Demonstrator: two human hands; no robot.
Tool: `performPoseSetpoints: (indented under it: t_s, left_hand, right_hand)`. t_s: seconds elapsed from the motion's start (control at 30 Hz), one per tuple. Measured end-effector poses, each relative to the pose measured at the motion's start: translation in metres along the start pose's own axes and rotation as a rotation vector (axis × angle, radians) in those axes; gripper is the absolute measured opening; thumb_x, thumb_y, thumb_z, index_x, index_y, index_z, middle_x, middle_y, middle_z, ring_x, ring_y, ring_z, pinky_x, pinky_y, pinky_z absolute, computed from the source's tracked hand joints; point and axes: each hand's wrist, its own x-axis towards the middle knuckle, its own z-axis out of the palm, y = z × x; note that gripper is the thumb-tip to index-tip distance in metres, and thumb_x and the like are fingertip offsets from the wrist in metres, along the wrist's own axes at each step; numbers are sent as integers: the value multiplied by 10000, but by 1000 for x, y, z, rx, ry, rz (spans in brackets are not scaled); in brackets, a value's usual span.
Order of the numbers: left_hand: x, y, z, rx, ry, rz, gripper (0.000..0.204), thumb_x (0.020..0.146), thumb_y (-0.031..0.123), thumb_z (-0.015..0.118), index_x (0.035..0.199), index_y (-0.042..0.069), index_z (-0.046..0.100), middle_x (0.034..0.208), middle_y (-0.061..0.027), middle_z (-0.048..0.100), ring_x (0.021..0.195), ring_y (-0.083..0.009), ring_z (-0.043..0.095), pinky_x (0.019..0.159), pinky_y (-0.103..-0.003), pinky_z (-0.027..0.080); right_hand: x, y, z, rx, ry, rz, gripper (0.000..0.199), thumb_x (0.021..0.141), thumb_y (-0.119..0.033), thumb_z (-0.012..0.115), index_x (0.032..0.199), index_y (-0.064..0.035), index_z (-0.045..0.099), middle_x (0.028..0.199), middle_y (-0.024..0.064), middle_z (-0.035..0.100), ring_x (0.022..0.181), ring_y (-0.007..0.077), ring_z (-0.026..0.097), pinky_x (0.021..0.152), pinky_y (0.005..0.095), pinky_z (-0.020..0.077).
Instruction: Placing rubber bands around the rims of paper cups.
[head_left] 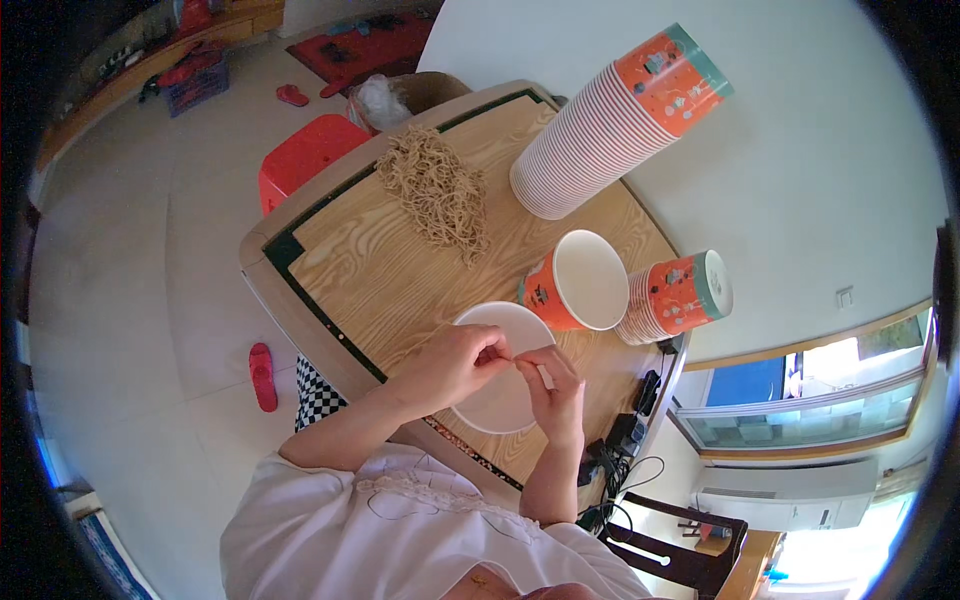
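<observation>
My left hand [458,366] and my right hand [556,396] meet over a round white tub [492,410], fingertips pinched together. Whatever they pinch between them is too small to make out. The tub stands near the table's front edge, its open top facing me. Just beyond it an orange printed paper tub [592,278] leans with its white inside showing. A short stack of orange and green paper tubs [675,298] lies tilted to its right. Farther back rises a tall stack of the same tubs [600,135]. Left of that stack lies a loose tangle of thin tan strands [435,190].
The wood-patterned table [345,250] has a dark border. Black adapters and cables [622,435] crowd its right edge, near a dark chair [690,545]. A red stool [310,160] stands at the left, by a bag-lined bin [385,100]. A red slipper [262,377] lies on the floor.
</observation>
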Motion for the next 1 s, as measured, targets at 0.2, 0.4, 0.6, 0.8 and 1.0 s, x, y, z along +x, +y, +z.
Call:
performPoseSetpoints:
  t_s: [0.2, 0.4, 0.6, 0.8, 1.0]
  left_hand:
    - [1, 0, 2, 25, -7, -6, 81, 770, 60, 614, 809, -1, 579, 737, -112, 621, 685, -196, 624, 626, -311, 491]
    - [2, -3, 4, 9, -5, -9, 76, 761, 59, 599, 806, 0, 582, 734, -129, 626, 681, -235, 632, 619, -330, 493]
    - [1, 1, 5, 49, -26, -12, 88, 764, 70, 604, 811, -3, 589, 741, -135, 629, 692, -240, 632, 634, -331, 495]
    - [3, 5, 7, 27, -51, -31, 97, 772, 76, 606, 810, -10, 584, 743, -141, 628, 697, -239, 631, 642, -328, 494]
    - [3, 10, 9, 3, -38, -59, 109, 772, 77, 614, 821, -11, 573, 736, -140, 626, 692, -239, 629, 644, -328, 496]
  right_hand:
    - [-2, -3, -4, 88, -7, 129, 134, 704, -2, 687, 798, 0, 591, 797, 97, 601, 746, 194, 594, 671, 283, 471]
    - [1, -1, -3, 47, 7, 48, 200, 660, 33, 702, 831, 2, 602, 801, 84, 606, 758, 177, 591, 686, 281, 473]
    - [2, 3, -5, 14, -8, -29, 136, 685, 9, 685, 803, -35, 632, 808, 89, 610, 773, 214, 601, 674, 302, 486]
    - [2, 4, -9, 6, -16, -26, 114, 696, 9, 674, 794, -33, 633, 776, 92, 605, 752, 220, 598, 655, 305, 481]
    - [1, 4, -11, 11, -2, -1, 96, 704, 10, 668, 783, -27, 628, 775, 92, 606, 744, 223, 600, 657, 307, 481]
